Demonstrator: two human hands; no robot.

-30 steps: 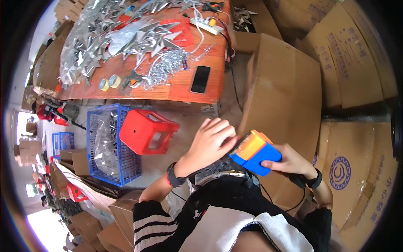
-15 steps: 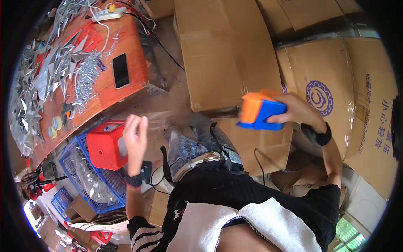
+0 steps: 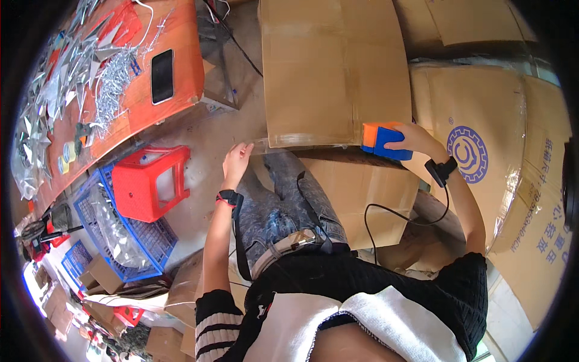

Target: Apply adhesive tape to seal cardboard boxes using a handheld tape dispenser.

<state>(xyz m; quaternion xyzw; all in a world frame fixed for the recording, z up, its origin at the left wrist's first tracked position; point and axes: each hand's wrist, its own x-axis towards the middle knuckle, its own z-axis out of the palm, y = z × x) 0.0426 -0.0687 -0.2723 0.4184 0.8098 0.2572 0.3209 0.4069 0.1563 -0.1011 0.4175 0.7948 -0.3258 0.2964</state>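
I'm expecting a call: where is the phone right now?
Upper left of the head view, the phone lies on the orange table, right of the silver tinsel.

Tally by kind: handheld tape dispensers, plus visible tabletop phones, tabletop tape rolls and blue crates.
Tape dispenser, in the right hand: 1
Phone: 1
Tape rolls: 2
Blue crates, one near, one farther: 2
Total: 6

Far left: orange table [image 3: 186, 57], black phone [image 3: 162, 76] lying near its right edge; left of phone, silver tinsel [image 3: 114, 90], then silver stars [image 3: 75, 72]. Nearer, left: red stool [image 3: 136, 196] beside blue crate [image 3: 158, 244]; contact unclear. Far right: brown carton [image 3: 503, 114], round purple emblem.
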